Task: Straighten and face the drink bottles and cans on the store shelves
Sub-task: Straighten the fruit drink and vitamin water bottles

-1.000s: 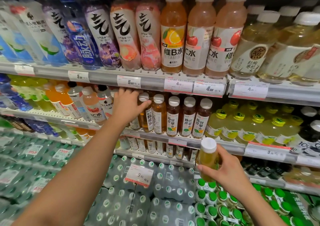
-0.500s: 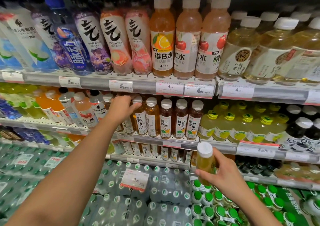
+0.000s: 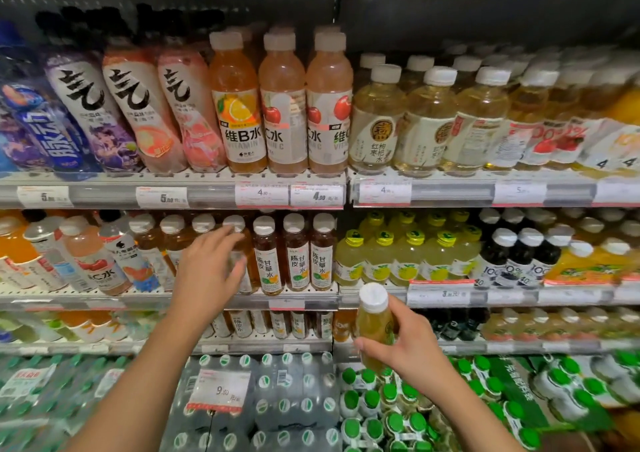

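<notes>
Our left hand (image 3: 207, 268) reaches to the second shelf (image 3: 166, 301), fingers spread and loosely bent around an amber tea bottle (image 3: 239, 254); motion blur leaves us unable to tell whether they grip it. Just right of that bottle stand three dark herbal-tea bottles (image 3: 298, 254), labels facing out. Our right hand (image 3: 405, 347), below and right of the amber bottle, grips a small yellow-green bottle (image 3: 374, 320) with a white cap, held upright before the shelf edge.
</notes>
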Tool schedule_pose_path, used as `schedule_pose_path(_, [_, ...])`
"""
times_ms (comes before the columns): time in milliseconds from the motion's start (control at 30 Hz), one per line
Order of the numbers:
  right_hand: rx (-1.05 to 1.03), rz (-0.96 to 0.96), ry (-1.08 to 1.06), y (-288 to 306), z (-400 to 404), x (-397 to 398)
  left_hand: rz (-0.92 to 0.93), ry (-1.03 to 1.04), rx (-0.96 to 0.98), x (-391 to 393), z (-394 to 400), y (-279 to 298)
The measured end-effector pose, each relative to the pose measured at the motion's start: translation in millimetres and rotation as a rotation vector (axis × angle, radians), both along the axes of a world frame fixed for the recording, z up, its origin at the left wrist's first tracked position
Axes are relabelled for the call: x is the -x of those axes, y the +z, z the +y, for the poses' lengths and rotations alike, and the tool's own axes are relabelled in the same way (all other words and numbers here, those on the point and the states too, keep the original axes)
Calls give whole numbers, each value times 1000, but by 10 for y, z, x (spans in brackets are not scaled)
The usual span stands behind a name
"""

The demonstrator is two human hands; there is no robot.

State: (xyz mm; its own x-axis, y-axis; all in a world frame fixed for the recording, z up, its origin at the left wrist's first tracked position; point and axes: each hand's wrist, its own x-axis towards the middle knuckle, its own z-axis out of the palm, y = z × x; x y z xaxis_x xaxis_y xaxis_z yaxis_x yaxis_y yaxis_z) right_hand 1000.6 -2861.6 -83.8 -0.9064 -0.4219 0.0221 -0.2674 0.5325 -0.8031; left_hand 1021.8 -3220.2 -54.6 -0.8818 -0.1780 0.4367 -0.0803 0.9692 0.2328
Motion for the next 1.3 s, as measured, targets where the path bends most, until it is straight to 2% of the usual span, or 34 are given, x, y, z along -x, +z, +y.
schedule_pose_path(133, [49, 18, -45, 167, 299, 86, -16, -166, 11, -5, 790, 110])
schedule_pose_path(267, [105, 53, -74, 440, 729, 175, 67, -369, 62, 132, 1541, 382])
schedule_pose_path(567, [252, 190, -136, 1428, 1746, 450, 314, -636, 265, 633, 2936, 1510])
schedule_pose_path(800, [337, 350, -217, 2413, 2410, 748, 526, -640, 429, 1114, 3781, 2675])
schedule_pose_path(967, [401, 576, -305, 3065, 2838, 1013, 591, -626, 450, 1559, 4211, 3203])
schedule_pose_path(1167, [399, 860, -469, 3810, 3260, 1489, 461, -545, 375, 1973, 4416, 3282])
schedule_pose_path(1300, [367, 884, -512, 4286, 3398, 1852, 504, -458, 397, 2069, 4434, 3159])
